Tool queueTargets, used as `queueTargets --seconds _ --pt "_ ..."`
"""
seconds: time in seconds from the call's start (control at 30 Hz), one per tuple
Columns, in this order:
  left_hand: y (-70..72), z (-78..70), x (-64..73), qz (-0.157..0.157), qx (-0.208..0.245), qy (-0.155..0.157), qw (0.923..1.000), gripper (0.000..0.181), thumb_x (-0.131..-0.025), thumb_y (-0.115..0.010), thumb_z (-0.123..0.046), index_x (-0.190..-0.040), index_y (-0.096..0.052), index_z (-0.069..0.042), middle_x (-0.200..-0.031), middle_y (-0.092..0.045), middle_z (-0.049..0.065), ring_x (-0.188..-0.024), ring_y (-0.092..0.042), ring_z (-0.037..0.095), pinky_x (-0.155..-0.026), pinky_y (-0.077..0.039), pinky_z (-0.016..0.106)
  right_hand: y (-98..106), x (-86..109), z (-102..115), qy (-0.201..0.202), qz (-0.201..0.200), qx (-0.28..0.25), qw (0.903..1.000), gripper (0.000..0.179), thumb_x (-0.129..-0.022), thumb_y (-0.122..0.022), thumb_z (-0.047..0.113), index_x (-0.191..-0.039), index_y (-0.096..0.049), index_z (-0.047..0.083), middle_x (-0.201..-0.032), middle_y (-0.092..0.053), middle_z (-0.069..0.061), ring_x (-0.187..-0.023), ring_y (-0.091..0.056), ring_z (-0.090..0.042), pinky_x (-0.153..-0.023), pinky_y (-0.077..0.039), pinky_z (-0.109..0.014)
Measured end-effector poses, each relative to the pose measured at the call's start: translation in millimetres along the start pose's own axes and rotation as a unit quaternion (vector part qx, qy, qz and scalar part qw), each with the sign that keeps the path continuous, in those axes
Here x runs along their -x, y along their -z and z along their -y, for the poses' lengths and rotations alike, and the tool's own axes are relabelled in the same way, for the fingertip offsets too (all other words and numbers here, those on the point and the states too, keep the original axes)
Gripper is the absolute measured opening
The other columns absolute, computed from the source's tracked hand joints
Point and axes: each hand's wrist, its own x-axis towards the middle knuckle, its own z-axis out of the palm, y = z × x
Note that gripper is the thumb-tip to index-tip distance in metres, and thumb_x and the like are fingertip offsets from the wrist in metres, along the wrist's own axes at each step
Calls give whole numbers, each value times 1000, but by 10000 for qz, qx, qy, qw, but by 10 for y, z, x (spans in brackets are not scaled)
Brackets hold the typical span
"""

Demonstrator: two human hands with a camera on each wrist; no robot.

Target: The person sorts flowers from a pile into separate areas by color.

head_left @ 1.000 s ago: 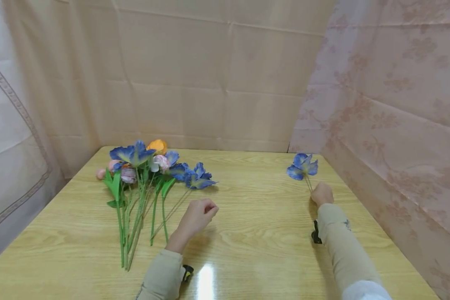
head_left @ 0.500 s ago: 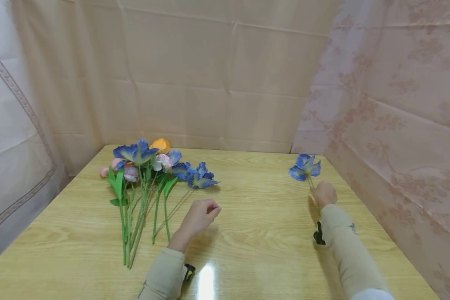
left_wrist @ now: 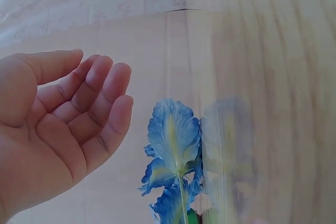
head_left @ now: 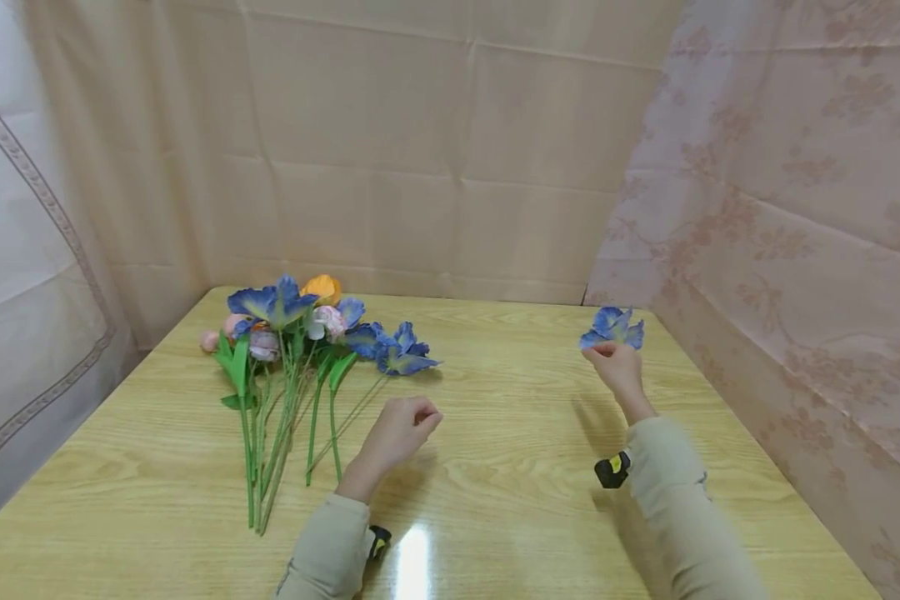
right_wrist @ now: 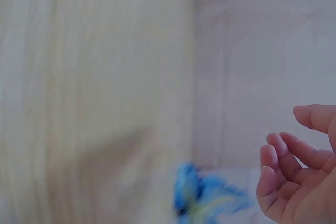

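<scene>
My left hand point(head_left: 393, 433) hovers over the table beside a bunch of flowers, its fingers loosely curled round nothing. A blue iris point(head_left: 405, 354) with a thin stem lies just beyond it; in the left wrist view that iris point(left_wrist: 173, 140) is to the right of the fingers. On the far right, my right hand point(head_left: 618, 371) is raised above another blue iris point(head_left: 610, 319) and covers its stem in the head view. The right wrist view has the thumb and curled fingers point(right_wrist: 268, 177) apart, holding nothing, with the blurred iris point(right_wrist: 210, 198) lower left of them.
On the left lies the bunch, with a large blue iris point(head_left: 273, 304), an orange flower point(head_left: 322, 288), a pink-white flower point(head_left: 328, 322) and several green stems point(head_left: 270, 467). The wooden table point(head_left: 495, 467) ends at a beige curtain point(head_left: 390, 167) behind and a floral cloth point(head_left: 810, 250) on the right.
My right hand has let go of the blue iris's stem, risen and moved slightly left. The iris stays at the far right. My left hand holds almost the same place.
</scene>
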Motion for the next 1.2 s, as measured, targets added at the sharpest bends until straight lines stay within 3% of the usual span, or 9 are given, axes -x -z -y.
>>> queueTargets --seconds 0.13,0.3,0.47,0.93,1.2 --pt "13 -4 2 -58 -12 17 10000 10 -86 -58 -9 -81 -64 -5 -69 -56 -3 -61 -46 9 -55 -40 24 -37 110 239 170 264 -486 9983 31 -87 -58 20 -101 -62 -8 -92 -63 -19 -78 -60 -29 -62 -46 -27" --pt "18 9 5 -37 -80 53 9999 10 -87 -57 -10 -82 -65 -4 -70 -57 -3 -62 -47 9 -56 -41 24 -89 265 419 347 588 -775 9946 29 -87 -58 19 -101 -61 -6 -89 -64 -17 -73 -61 -24 -64 -48 -29" --pt "37 3 14 -63 -80 90 9999 10 -87 -58 -10 -81 -64 -4 -69 -57 -3 -61 -47 9 -55 -41 24 -131 403 499 541 749 -814 9924 26 -87 -59 17 -100 -62 -5 -87 -64 -16 -68 -61 -17 -66 -49 -34" --pt "54 -21 11 -21 -113 111 9999 11 -87 -57 -10 -83 -65 -4 -71 -57 -3 -63 -48 9 -57 -41 25 -175 582 681 1033 878 -834 9873 24 -85 -60 14 -98 -63 -6 -83 -63 -14 -74 -60 -28 -60 -47 -29" --pt "136 13 4 -379 -290 368 9982 9 -85 -59 -9 -83 -65 -4 -70 -57 -1 -63 -49 11 -58 -43 27 -201 627 683 950 1052 -876 9860 24 -85 -60 15 -97 -63 -5 -84 -63 -18 -73 -60 -27 -62 -47 -30"
